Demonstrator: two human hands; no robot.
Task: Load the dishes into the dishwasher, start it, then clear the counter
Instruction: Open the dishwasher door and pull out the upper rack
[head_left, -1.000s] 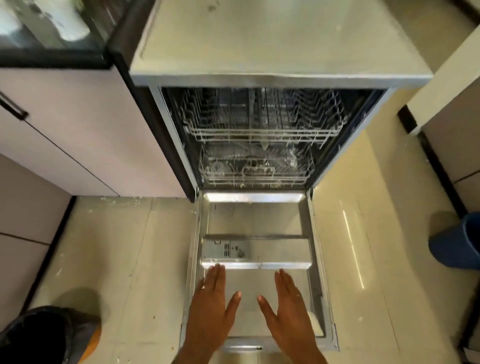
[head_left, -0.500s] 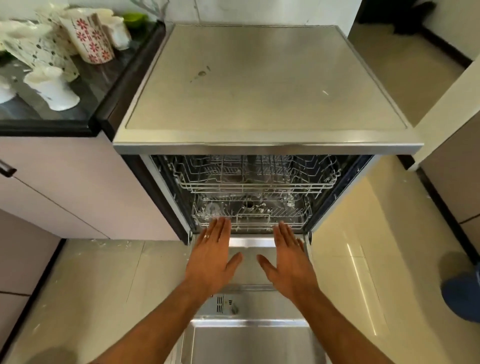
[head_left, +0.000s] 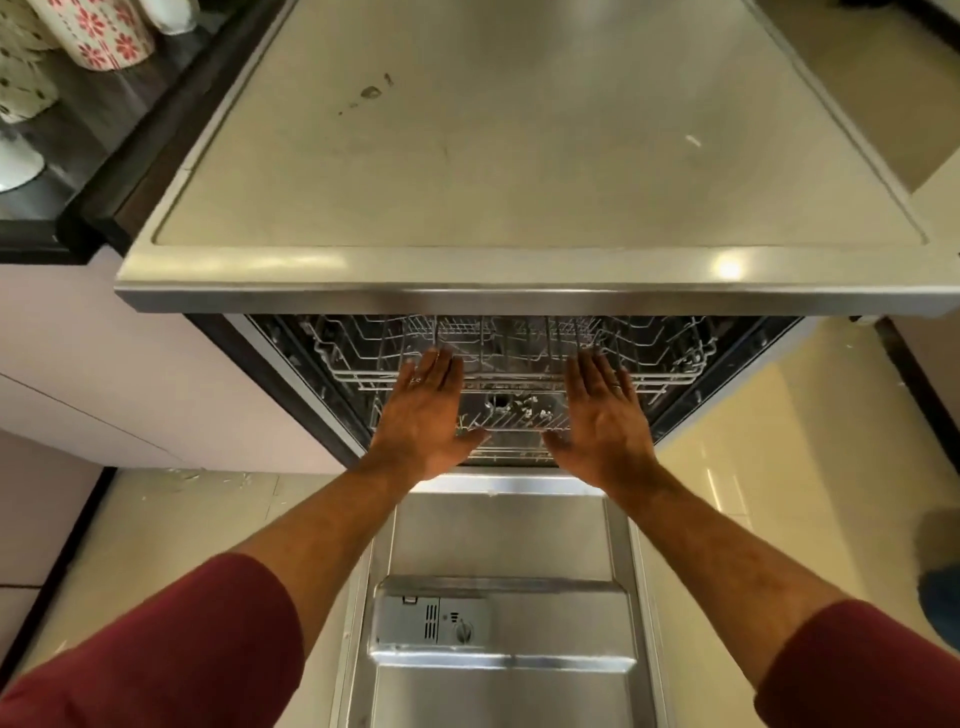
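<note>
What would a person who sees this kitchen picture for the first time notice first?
Most striking are the two open hands, the left hand and the right hand, stretched out side by side toward the upper rack of the open dishwasher. Below the arms, the lowered dishwasher door lies flat with its detergent compartment showing. At the upper left, a cup with red flowers stands on the dark counter.

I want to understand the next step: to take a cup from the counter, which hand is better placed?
Probably left. The cups stand on the dark counter at the left, nearer the left hand. The right hand would have to cross over.
</note>
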